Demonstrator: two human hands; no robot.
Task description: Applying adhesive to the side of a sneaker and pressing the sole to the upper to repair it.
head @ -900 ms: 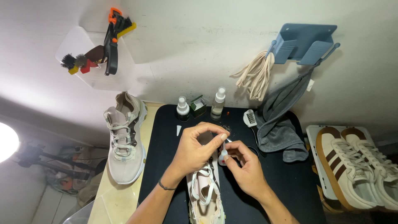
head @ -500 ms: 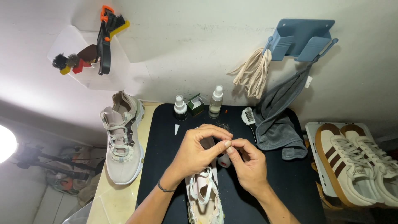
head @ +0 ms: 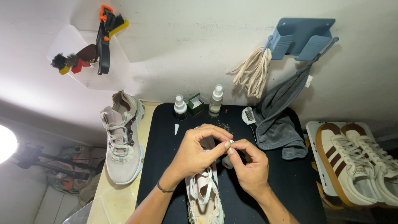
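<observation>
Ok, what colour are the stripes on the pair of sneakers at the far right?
Dark brown stripes on cream sneakers, seen best in the head view.

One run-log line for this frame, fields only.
left hand: pinching lace end | right hand: fingertips meet left's over shoe | mat: black, two spray bottles at back | second shoe: left of mat

Pale lace-up sneaker (head: 204, 195) lengthwise on black mat, white lace end (head: 230, 142) pinched above it.

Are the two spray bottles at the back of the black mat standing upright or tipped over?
Upright. Both spray bottles stand on their bases on the black mat, nozzles on top, either side of a small green box.
</observation>
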